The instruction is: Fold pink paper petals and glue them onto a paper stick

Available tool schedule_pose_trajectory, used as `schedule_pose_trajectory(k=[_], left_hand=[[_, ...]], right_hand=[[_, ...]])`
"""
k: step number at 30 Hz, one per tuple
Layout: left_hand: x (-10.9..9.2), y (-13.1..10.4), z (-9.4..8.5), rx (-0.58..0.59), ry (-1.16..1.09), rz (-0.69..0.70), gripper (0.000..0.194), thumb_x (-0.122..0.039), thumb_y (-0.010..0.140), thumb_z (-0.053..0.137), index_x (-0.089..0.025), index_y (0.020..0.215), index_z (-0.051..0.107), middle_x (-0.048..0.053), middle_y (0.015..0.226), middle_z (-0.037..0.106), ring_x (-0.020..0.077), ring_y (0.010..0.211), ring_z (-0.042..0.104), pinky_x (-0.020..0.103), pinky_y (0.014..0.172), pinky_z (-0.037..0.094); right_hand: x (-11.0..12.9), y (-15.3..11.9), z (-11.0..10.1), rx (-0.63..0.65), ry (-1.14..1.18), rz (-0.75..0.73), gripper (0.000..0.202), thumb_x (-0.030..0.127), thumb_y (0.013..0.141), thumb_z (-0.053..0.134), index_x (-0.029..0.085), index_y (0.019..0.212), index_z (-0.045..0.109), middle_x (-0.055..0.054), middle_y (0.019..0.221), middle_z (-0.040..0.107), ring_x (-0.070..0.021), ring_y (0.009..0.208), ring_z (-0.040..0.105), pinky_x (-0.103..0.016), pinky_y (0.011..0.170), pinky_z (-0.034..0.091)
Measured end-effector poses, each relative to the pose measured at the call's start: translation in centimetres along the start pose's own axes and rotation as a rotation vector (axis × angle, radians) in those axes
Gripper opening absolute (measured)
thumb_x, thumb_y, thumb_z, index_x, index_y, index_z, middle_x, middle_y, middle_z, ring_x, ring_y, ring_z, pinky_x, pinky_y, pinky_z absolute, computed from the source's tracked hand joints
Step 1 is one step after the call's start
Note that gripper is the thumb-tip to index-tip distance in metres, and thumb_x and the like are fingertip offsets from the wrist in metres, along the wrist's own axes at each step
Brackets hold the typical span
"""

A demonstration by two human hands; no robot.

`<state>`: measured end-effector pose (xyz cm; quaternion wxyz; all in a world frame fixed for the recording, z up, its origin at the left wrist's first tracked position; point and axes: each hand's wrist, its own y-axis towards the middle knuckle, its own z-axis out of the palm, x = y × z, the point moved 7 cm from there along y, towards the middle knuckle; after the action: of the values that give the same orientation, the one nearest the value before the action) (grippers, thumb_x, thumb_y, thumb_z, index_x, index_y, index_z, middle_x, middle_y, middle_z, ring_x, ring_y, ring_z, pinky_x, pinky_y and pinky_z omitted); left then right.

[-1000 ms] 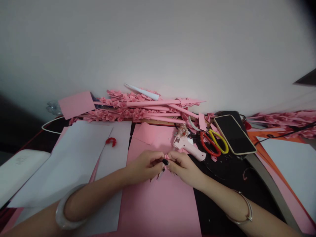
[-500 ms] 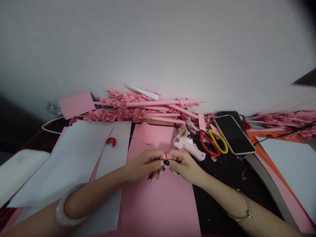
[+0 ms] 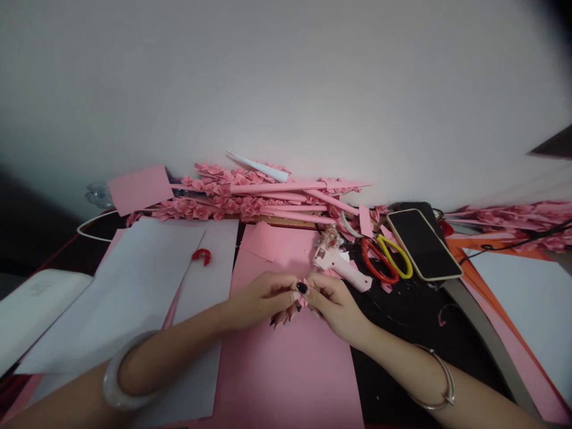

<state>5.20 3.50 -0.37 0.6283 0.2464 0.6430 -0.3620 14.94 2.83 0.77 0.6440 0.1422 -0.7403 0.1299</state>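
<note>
My left hand point(image 3: 268, 298) and my right hand point(image 3: 333, 301) meet over a pink sheet of paper point(image 3: 290, 375). Between them they pinch a small piece of folded pink paper point(image 3: 303, 301), mostly covered by the thumbs and fingers. The right thumb, with a dark nail, presses on top, close to the left thumb. Just beyond the right hand lies a pale pink glue gun point(image 3: 342, 267) with a decorated top. Scissors point(image 3: 379, 268) with one red and one yellow handle rest to its right.
Pink paper flowers and rolled stems point(image 3: 250, 205) lie along the wall. A phone point(image 3: 424, 244) sits at the right, before more sheets point(image 3: 527, 304). White paper point(image 3: 134, 280), a red curved object point(image 3: 202, 256) and a white box-like object point(image 3: 40, 313) are on the left.
My right thumb has shifted slightly up over the folded pink paper, and the grip has turned a little. Both hands stay together in nearly the same place.
</note>
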Motion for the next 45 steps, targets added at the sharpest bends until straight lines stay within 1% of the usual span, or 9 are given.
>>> schedule_pose_trajectory(k=[6,14,19,26,30,33,36,39,45], left_hand=[[0.1,0.0,0.1,0.002,-0.044,-0.008,0.02,-0.029,0.087,0.044,-0.014,0.077,0.053,-0.002,0.061,0.055,0.0068,0.048,0.05,0.016,0.043,0.04],[0.0,0.0,0.5,-0.007,-0.069,-0.023,0.02,-0.03,0.087,0.044,-0.015,0.075,0.05,-0.002,0.062,0.055,0.0058,0.046,0.048,0.017,0.044,0.039],[0.0,-0.1,0.1,-0.115,0.047,-0.019,0.025,-0.036,0.087,0.048,-0.015,0.074,0.051,-0.005,0.051,0.049,0.0058,0.042,0.046,0.016,0.041,0.038],[-0.1,0.2,-0.1,-0.096,0.071,-0.014,0.025,-0.034,0.089,0.044,-0.015,0.072,0.049,-0.005,0.05,0.05,0.0047,0.039,0.045,0.015,0.04,0.036],[-0.1,0.3,-0.2,-0.112,0.061,-0.004,0.026,-0.034,0.09,0.042,-0.016,0.072,0.048,-0.005,0.051,0.051,0.0049,0.039,0.046,0.015,0.04,0.036],[-0.3,0.2,-0.3,-0.142,0.092,-0.003,0.026,-0.032,0.089,0.043,-0.015,0.069,0.047,-0.005,0.05,0.051,0.0045,0.038,0.045,0.015,0.04,0.036],[-0.5,0.1,-0.5,-0.166,0.113,0.008,0.025,-0.029,0.088,0.044,-0.015,0.067,0.046,-0.006,0.048,0.05,0.0043,0.038,0.045,0.015,0.04,0.035],[-0.4,0.2,-0.6,-0.178,0.102,0.021,0.024,-0.029,0.088,0.045,-0.016,0.068,0.046,-0.007,0.047,0.05,0.0045,0.037,0.046,0.015,0.039,0.034],[-0.2,0.3,-0.7,-0.181,0.079,0.0,0.025,-0.029,0.088,0.044,-0.017,0.067,0.044,-0.008,0.045,0.048,0.0046,0.036,0.044,0.015,0.038,0.032]], right_hand=[[-0.1,-0.3,0.0,-0.039,0.03,0.001,0.038,0.042,0.089,0.046,0.018,0.059,0.042,0.007,0.05,0.036,-0.0067,0.043,0.029,-0.02,0.042,0.022],[0.9,-0.4,0.0,-0.07,-0.09,-0.086,0.038,0.036,0.091,0.044,0.018,0.058,0.041,0.007,0.048,0.034,-0.0067,0.042,0.027,-0.021,0.043,0.024],[0.5,-0.5,0.1,-0.036,-0.145,-0.112,0.036,0.035,0.093,0.04,0.018,0.061,0.043,0.006,0.051,0.039,-0.0075,0.044,0.033,-0.021,0.043,0.026],[0.0,-0.4,0.0,-0.012,-0.111,-0.064,0.04,0.035,0.096,0.033,0.018,0.061,0.042,0.005,0.05,0.039,-0.0075,0.043,0.033,-0.022,0.044,0.028],[0.4,-0.4,-0.5,-0.084,-0.256,-0.103,0.032,0.029,0.095,0.036,0.018,0.066,0.044,0.004,0.055,0.042,-0.0093,0.049,0.039,-0.022,0.049,0.033],[1.3,-0.5,-1.1,-0.17,-0.388,-0.209,0.008,0.021,0.09,0.044,0.018,0.091,0.051,0.001,0.07,0.052,-0.0122,0.06,0.048,-0.024,0.056,0.039],[2.4,-0.7,-1.0,-0.149,-0.493,-0.352,0.024,0.013,0.088,0.044,0.02,0.109,0.052,-0.005,0.088,0.061,-0.0159,0.077,0.056,-0.028,0.07,0.044],[2.9,-0.7,-0.9,-0.123,-0.562,-0.424,0.026,0.011,0.089,0.042,0.021,0.108,0.057,-0.007,0.096,0.064,-0.0178,0.089,0.058,-0.031,0.078,0.044],[2.5,-0.4,-1.0,-0.11,-0.72,-0.38,0.017,0.015,0.089,0.043,0.018,0.097,0.058,-0.006,0.085,0.064,-0.0181,0.077,0.057,-0.031,0.07,0.042]])
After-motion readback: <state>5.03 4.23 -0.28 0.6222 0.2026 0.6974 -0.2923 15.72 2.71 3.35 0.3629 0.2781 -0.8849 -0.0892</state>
